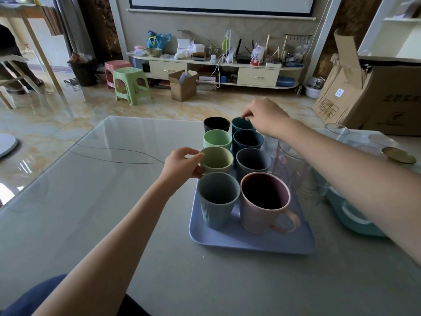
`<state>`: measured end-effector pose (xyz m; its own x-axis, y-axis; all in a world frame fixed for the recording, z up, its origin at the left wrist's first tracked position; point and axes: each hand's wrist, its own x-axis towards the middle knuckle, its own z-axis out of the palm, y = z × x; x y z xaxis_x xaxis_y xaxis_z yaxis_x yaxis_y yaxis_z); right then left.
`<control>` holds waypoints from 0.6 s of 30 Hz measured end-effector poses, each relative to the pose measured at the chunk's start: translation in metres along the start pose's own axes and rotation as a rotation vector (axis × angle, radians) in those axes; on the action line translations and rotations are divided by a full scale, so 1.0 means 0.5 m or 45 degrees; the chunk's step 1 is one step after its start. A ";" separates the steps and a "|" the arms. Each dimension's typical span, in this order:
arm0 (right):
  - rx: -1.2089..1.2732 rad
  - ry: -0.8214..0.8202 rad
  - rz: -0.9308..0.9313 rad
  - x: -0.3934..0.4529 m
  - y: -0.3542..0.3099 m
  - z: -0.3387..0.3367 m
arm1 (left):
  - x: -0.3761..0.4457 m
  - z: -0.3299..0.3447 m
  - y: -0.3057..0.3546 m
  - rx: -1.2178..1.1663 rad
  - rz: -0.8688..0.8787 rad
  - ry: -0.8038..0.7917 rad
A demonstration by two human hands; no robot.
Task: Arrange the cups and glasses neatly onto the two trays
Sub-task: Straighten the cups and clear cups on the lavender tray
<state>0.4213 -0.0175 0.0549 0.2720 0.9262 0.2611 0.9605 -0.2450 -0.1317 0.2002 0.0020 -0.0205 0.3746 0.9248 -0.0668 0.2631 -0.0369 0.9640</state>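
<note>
The blue tray sits on the tabletop and looks close to full: eight cups stand on it in two columns of four. In the left column, from 6 o'clock toward 12 o'clock, are the ribbed grey-blue cup, the pale yellow-green cup, the light green cup and the black cup. In the right column are the pink mug with its handle pointing toward 4 o'clock, two dark blue cups, and the teal cup at the far end.

The left hand is closed on the pale yellow-green cup, thumb on the rim and fingers round its side at 9 o'clock. The right hand reaches over to the teal cup, fingertips pinching its far rim.

My reading is that the coloured cups are done apart from small straightening, which both hands seem busy with. What is left are the clear glasses standing just beside the tray at 3 o'clock, partly hidden under the right forearm. The second tray appears to be the teal one further out at 3 o'clock, and whether anything is properly arranged on it I cannot tell
</note>
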 end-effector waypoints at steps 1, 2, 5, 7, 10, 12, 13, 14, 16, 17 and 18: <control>0.014 0.026 -0.027 -0.031 -0.009 -0.015 | -0.008 -0.002 0.000 0.004 -0.009 0.011; 0.038 0.043 -0.053 -0.066 -0.018 -0.029 | -0.018 -0.003 -0.001 0.021 -0.010 0.035; 0.177 0.083 -0.101 -0.185 -0.037 -0.060 | -0.055 -0.007 0.000 0.275 0.131 0.184; 0.252 0.080 -0.106 -0.265 -0.044 -0.068 | -0.085 -0.009 0.005 0.493 0.279 0.239; 0.260 0.018 -0.081 -0.368 -0.048 -0.054 | -0.139 -0.009 0.008 0.557 0.393 0.130; 0.141 -0.027 -0.038 -0.417 -0.050 -0.036 | -0.175 -0.009 0.002 0.693 0.484 0.043; 0.077 -0.066 -0.018 -0.433 -0.051 -0.027 | -0.189 -0.010 -0.002 0.797 0.523 0.013; 0.030 -0.111 -0.002 -0.445 -0.053 -0.020 | -0.201 -0.012 -0.005 0.887 0.547 -0.008; 0.000 -0.170 0.009 -0.457 -0.057 -0.012 | -0.216 -0.011 -0.009 1.008 0.576 -0.035; 0.000 -0.184 0.006 -0.461 -0.060 -0.011 | -0.220 -0.009 -0.011 1.047 0.586 -0.048; -0.002 -0.193 0.001 -0.463 -0.062 -0.012 | -0.222 -0.007 -0.012 1.078 0.590 -0.059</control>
<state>0.3291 -0.2259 0.0042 0.2610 0.9586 0.1139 0.9605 -0.2461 -0.1300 0.1538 -0.0989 -0.0178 0.6327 0.7344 0.2458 0.6271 -0.6721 0.3937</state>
